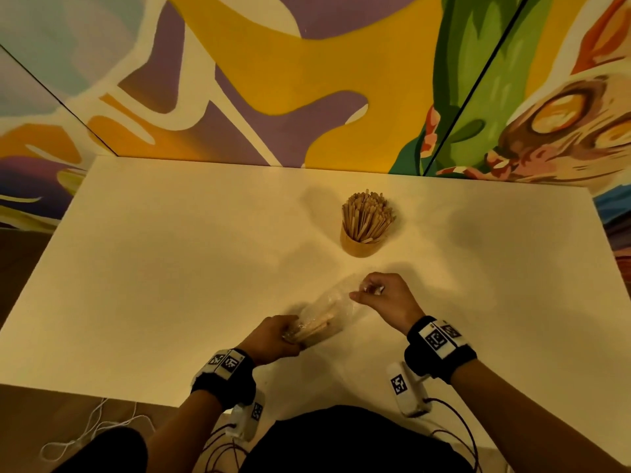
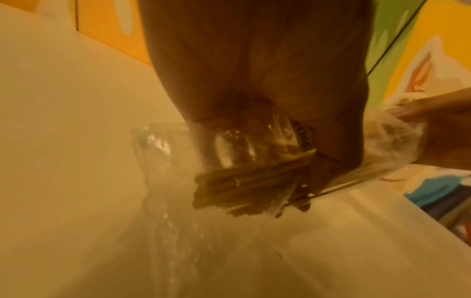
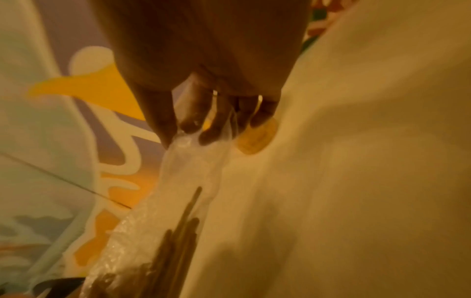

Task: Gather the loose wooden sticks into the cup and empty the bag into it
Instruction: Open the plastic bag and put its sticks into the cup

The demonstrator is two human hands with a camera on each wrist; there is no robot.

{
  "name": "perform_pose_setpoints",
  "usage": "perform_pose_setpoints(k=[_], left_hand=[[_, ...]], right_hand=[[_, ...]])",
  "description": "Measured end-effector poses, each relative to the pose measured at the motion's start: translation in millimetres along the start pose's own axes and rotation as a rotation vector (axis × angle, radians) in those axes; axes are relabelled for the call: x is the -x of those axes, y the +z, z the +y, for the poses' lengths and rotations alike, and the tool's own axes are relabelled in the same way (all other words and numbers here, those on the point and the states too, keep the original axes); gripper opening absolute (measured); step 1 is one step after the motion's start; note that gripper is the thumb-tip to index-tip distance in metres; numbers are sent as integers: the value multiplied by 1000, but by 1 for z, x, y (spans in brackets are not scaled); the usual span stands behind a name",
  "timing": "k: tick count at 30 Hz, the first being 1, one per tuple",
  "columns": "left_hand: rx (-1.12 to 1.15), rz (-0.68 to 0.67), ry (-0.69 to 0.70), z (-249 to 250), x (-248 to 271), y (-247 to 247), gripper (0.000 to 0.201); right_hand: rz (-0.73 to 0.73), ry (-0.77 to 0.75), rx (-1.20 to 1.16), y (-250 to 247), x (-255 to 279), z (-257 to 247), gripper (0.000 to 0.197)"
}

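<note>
A clear plastic bag (image 1: 336, 303) with a bundle of wooden sticks (image 1: 316, 326) inside lies slanted near the table's front. My left hand (image 1: 278, 337) grips its lower end around the sticks (image 2: 249, 187). My right hand (image 1: 379, 295) pinches the bag's upper end (image 3: 193, 145) between thumb and fingers. A tan cup (image 1: 362, 242) packed with upright wooden sticks (image 1: 367, 213) stands farther back, beyond the right hand; in the right wrist view the cup (image 3: 256, 139) shows just past the fingertips (image 3: 209, 137).
The white table (image 1: 170, 268) runs to a painted wall at the back. Its front edge lies just behind my wrists. White cords (image 1: 92, 428) lie on the floor at the lower left.
</note>
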State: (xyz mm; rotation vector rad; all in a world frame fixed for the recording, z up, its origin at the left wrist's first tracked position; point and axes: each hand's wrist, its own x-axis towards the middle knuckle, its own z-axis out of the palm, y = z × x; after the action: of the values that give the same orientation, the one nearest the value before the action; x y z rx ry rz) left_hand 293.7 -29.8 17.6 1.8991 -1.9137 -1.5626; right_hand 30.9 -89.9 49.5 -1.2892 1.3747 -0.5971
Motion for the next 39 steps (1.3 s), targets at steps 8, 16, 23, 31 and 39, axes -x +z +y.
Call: perform_pose_setpoints(k=[8,16,23,31,39], left_hand=[[769,-189,-121,-3,18,-1,41],[1340,-60,-60,9,22,-4,68],[1580,7,-70,19,23,-12,96],[1641,78,-43,30,19,-12,60],[1573,186,-49,56,22,-21,20]], right_hand=[[-48,-259,-199,-20,19,-78,22],[-99,-548,-14,-31,26,-122,21],[-54,-601,-35,-41,27,-148,24],[-116,-623,-84,-37,36,-165,34],[-340,-247,-507,-55,34,-136,41]])
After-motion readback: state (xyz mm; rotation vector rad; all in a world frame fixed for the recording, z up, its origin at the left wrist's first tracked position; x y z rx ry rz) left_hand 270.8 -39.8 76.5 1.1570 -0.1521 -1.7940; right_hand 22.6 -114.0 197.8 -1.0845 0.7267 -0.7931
